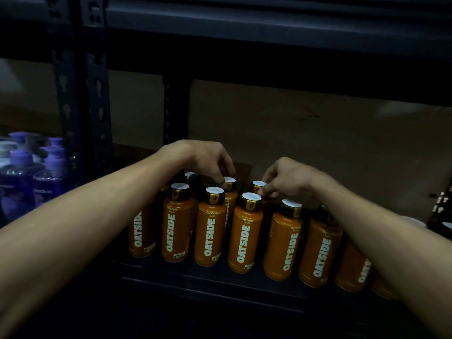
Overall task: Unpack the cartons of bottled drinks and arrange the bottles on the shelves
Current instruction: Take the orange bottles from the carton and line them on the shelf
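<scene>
Several orange OATSIDE bottles [245, 234] with white caps stand in rows on a dark metal shelf [220, 285]. My left hand [208, 159] reaches over the front row, its fingers curled down onto the cap of a back-row bottle [230, 189]. My right hand [286, 178] pinches the cap of another back-row bottle [258, 187] just to the right. Both bottles stand upright on the shelf. Their lower parts are hidden behind the front row.
Purple-capped bottles [49, 172] stand on the neighbouring shelf at the left, behind slotted uprights [97, 118]. Another shelf beam [269, 28] hangs close overhead. Bare shelf board [342, 155] lies behind and to the right of the bottles. Dark items [440, 209] sit at the far right.
</scene>
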The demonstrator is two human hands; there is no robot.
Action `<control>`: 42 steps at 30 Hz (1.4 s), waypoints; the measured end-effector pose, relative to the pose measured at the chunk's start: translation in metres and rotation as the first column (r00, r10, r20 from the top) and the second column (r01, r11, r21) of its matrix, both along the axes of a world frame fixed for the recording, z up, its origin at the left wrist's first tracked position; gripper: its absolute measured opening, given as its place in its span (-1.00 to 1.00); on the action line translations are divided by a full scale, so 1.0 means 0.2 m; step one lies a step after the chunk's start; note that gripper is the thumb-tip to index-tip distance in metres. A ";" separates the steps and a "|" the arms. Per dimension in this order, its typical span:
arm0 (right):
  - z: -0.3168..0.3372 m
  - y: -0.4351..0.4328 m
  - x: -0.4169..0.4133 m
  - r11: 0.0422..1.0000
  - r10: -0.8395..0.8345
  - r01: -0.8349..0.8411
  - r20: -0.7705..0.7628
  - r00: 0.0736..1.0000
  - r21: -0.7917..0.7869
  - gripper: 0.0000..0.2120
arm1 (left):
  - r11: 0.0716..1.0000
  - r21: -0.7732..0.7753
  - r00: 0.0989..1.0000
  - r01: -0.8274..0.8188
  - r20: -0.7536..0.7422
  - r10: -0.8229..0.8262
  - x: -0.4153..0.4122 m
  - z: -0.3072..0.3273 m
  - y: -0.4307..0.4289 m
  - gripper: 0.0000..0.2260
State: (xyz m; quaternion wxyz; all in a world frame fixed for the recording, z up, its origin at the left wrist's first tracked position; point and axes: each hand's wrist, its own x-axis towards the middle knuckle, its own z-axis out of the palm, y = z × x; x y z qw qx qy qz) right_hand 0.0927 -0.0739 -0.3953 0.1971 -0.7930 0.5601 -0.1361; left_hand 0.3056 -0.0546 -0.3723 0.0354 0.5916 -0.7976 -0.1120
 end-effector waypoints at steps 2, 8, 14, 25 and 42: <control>0.00 0.00 0.00 1.000 0.009 -0.009 0.008 1.000 -0.013 -0.89 | 1.000 -0.019 1.000 0.005 -0.006 -0.005 0.01 -0.02 -0.01 -0.63; -0.03 -0.02 0.00 0.997 0.064 -0.063 0.034 0.997 -0.037 -0.91 | 0.999 -0.039 0.998 0.035 0.047 -0.033 0.02 -0.02 -0.01 -0.67; -0.04 0.00 0.00 0.993 0.113 -0.114 0.109 0.988 -0.002 -0.84 | 0.996 -0.060 0.997 0.061 0.061 -0.057 0.05 -0.02 0.01 -0.67; -0.03 0.03 0.02 0.993 0.115 -0.118 0.103 0.988 0.024 -0.79 | 0.994 -0.093 0.995 0.052 0.089 -0.044 0.06 -0.03 0.01 -0.66; 0.00 0.02 0.03 0.997 0.083 -0.083 0.010 0.997 -0.005 -0.52 | 0.995 -0.098 0.999 -0.028 -0.037 0.024 0.14 0.00 0.05 -0.56</control>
